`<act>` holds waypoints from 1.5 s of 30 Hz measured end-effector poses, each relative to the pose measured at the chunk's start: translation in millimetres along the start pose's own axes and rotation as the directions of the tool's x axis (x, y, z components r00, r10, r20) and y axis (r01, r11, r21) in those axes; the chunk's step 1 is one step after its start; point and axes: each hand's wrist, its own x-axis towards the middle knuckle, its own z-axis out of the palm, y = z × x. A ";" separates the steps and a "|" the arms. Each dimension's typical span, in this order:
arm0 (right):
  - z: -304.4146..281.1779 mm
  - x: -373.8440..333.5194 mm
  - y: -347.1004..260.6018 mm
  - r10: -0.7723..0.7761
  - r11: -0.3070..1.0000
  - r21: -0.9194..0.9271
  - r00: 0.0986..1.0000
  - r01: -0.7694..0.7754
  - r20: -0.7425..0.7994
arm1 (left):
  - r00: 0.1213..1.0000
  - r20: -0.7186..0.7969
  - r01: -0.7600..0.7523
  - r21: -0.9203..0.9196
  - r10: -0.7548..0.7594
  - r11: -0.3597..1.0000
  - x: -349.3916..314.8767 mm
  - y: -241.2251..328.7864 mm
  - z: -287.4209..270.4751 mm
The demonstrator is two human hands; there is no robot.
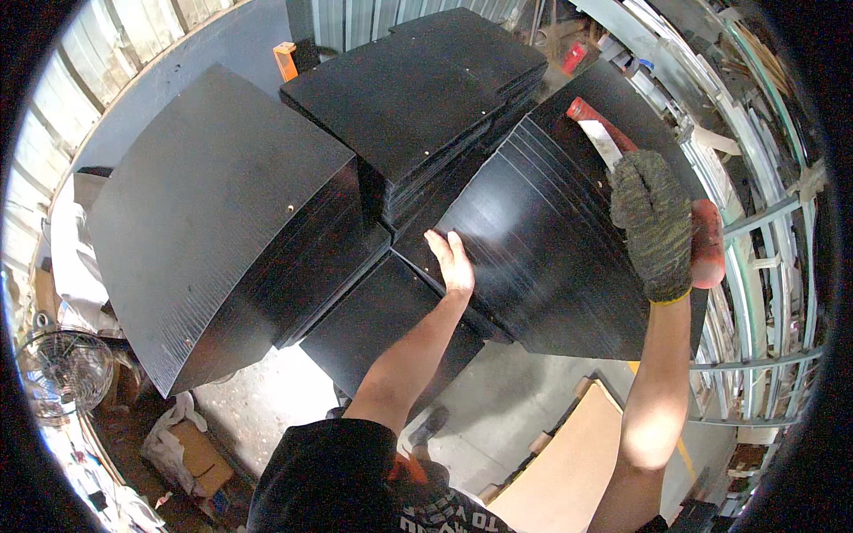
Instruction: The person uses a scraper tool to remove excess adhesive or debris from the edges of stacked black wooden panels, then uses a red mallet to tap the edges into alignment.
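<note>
My left hand (454, 266) is bare, its fingers stretched out at the near-left edge of a stack of black sheets (533, 258). Whether it presses on the stack I cannot tell. My right hand (653, 222), in a dark knitted glove, is closed over the right side of that stack. It grips a red-handled tool (597, 118) with a pale, flat blade-like part beside the handle. A rounded red piece (708, 244) shows on the glove's other side; whether it belongs to the same tool is hidden. Long parallel lines run across the stack's shiny face.
More black-sheet stacks stand at the left (222, 186) and back (409, 98), with a lower black panel (382, 311) between. A brown board (569, 453) lies on the floor near me. Metal racking (755, 266) lines the right; a fan (64, 373) is far left.
</note>
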 end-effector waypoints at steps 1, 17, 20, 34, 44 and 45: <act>1.6 1.1 0.4 -0.035 0.999 -0.002 0.999 0.035 -0.010 | 1.000 -0.017 -0.017 -0.011 0.017 1.000 2.0 -1.8 -1.4; -11.5 14.4 -28.6 0.473 0.840 0.140 0.834 -0.524 0.282 | 0.988 0.154 -0.009 0.129 -0.011 0.992 7.7 -3.4 -30.9; -11.4 7.5 -17.2 0.485 0.811 0.196 0.822 -0.551 0.299 | 0.946 0.294 0.071 0.224 -0.136 0.972 4.2 18.4 -48.8; 128.7 -100.5 -83.2 -0.145 0.902 -0.424 0.983 0.085 -0.113 | 0.845 0.522 -0.501 0.696 0.116 0.513 -129.1 -80.0 -282.8; 349.7 -135.1 -33.7 0.231 0.955 -0.258 0.917 -0.148 0.326 | 0.854 0.464 -0.519 0.792 0.236 0.321 -89.9 -104.4 -338.9; 356.4 -130.9 -29.8 0.260 0.949 -0.259 0.912 -0.180 0.318 | 0.851 0.466 -0.523 0.796 0.242 0.304 -85.2 -114.0 -340.7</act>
